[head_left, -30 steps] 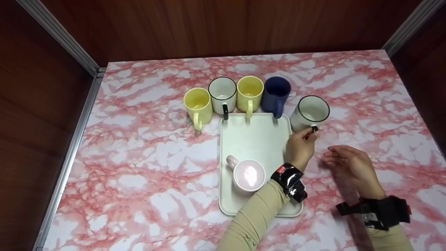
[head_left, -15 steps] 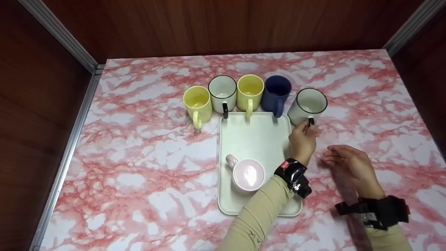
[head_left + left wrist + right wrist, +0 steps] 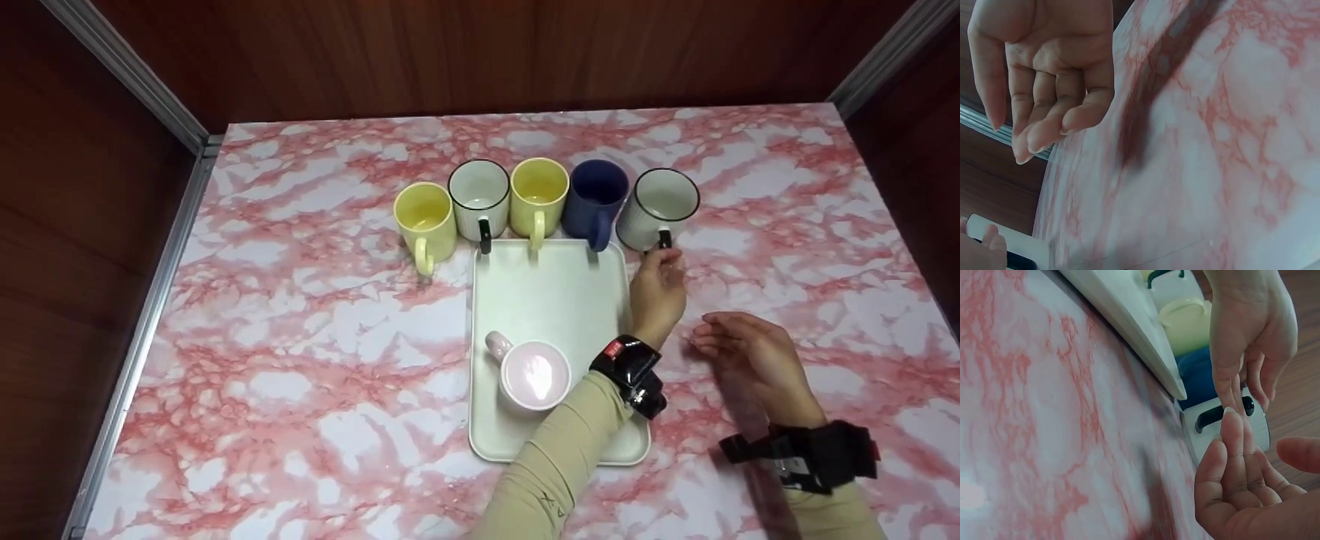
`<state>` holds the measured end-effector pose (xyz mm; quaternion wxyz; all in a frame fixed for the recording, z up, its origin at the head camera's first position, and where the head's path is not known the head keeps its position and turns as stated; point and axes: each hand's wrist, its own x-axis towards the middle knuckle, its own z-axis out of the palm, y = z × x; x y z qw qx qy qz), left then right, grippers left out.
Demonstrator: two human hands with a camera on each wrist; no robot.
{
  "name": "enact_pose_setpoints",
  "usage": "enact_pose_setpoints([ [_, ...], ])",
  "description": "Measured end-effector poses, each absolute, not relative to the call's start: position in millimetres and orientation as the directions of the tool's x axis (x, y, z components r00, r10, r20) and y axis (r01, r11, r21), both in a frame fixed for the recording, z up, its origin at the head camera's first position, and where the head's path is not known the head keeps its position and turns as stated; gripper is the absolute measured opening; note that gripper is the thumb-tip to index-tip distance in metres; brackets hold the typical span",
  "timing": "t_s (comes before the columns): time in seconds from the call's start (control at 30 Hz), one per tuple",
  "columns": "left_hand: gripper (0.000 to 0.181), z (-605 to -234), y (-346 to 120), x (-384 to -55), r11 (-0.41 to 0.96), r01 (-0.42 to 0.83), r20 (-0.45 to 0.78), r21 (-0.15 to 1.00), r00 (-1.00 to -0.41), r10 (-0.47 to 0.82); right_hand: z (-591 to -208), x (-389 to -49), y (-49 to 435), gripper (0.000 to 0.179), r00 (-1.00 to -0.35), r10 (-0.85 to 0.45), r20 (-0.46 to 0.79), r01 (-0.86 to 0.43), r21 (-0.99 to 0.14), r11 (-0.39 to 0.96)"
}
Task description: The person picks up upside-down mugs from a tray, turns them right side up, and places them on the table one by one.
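My left hand (image 3: 658, 292) pinches the black handle of a white ribbed mug (image 3: 637, 223) with a black rim. The mug stands upright at the right end of a row of mugs, beside the dark blue mug (image 3: 585, 214); whether they touch, I cannot tell. In the right wrist view, the left fingers (image 3: 1231, 391) are at the black handle. My right hand (image 3: 750, 360) is apart from the mugs, to the right and nearer me, with fingers loosely bent and nothing held. Its palm (image 3: 1061, 50) shows in the left wrist view.
A yellow mug (image 3: 525, 221), another white mug with black rim (image 3: 469, 225) and a second yellow mug (image 3: 435, 244) continue the row leftward. The pale tray (image 3: 551, 300) lies in front, with a pink mug (image 3: 525, 405) on it. Wooden walls (image 3: 480, 60) enclose the marbled table (image 3: 315, 300).
My left hand has moved the white mug away from me and slightly left, level with the row. The right hand has stayed almost still.
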<state>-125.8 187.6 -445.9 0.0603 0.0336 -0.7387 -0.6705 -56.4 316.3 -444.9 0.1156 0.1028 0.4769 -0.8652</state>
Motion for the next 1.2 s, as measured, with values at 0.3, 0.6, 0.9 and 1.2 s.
enact_pose_setpoints([
  [0.3, 0.036, -444, 184, -128, 0.272, 0.048, 0.05, 0.961, -0.999, -0.001, -448, -57, 314, 0.019, -0.964, -0.113, -0.243, 0.267, -0.844, -0.465],
  [0.6, 0.042, -442, 184, -122, 0.348, 0.036, 0.046, 0.937, -0.999, -0.021, -449, -56, 314, 0.019, -0.963, -0.12, -0.24, 0.267, -0.823, -0.501],
  [0.9, 0.039, -426, 180, -101, 0.291, -0.004, 0.004, 0.957, -1.0, -0.026, -446, -57, 314, 0.02, -0.962, -0.125, -0.242, 0.272, -0.831, -0.485],
  [1.2, 0.034, -388, 168, -74, 0.137, 0.175, 0.152, 0.975, -0.975, 0.163, -441, -56, 309, 0.021, -0.953, -0.017, -0.302, 0.275, -0.843, -0.462],
])
